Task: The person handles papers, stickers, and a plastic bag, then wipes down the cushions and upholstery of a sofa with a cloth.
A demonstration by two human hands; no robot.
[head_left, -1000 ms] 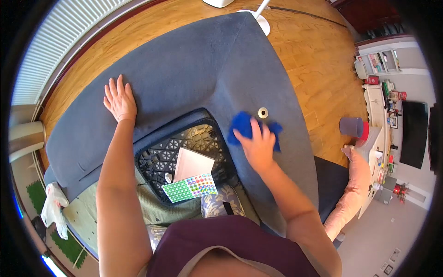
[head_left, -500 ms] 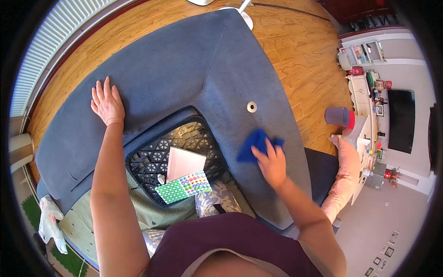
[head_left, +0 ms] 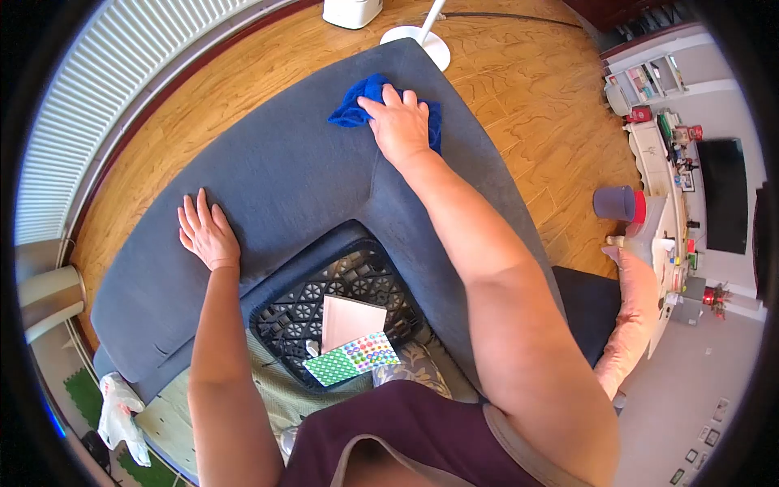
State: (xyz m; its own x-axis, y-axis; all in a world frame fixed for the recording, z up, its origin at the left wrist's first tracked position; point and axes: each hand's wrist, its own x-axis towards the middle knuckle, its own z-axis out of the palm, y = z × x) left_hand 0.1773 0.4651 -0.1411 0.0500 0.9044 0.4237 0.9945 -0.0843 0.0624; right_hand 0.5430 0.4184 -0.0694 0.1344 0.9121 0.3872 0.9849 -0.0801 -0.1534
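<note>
A bright blue cloth (head_left: pixel 357 101) lies bunched on the far corner of the grey-blue sofa backrest (head_left: pixel 276 154). My right hand (head_left: pixel 400 126) presses down on it, fingers curled over the fabric, and the cloth sticks out on both sides. My left hand (head_left: pixel 208 233) rests flat on the same upholstery further left, fingers spread, with nothing in it. Between my arms sits a black lattice plastic basket (head_left: pixel 276 325) holding a pale pink notebook (head_left: pixel 349 322) and a green-and-white sheet with colourful stickers (head_left: pixel 353 359).
A white stand base (head_left: pixel 434 50) and a white appliance (head_left: pixel 351 11) stand on the wooden floor (head_left: pixel 519 105) beyond the sofa. A radiator (head_left: pixel 97 89) runs along the left. A purple bin (head_left: pixel 613 203) is at right, and a white plastic bag (head_left: pixel 122 414) lies lower left.
My right hand has carried the blue cloth from the sofa's right side to its far corner. The small round pale object on the upholstery is now out of sight. My left hand stays flat.
</note>
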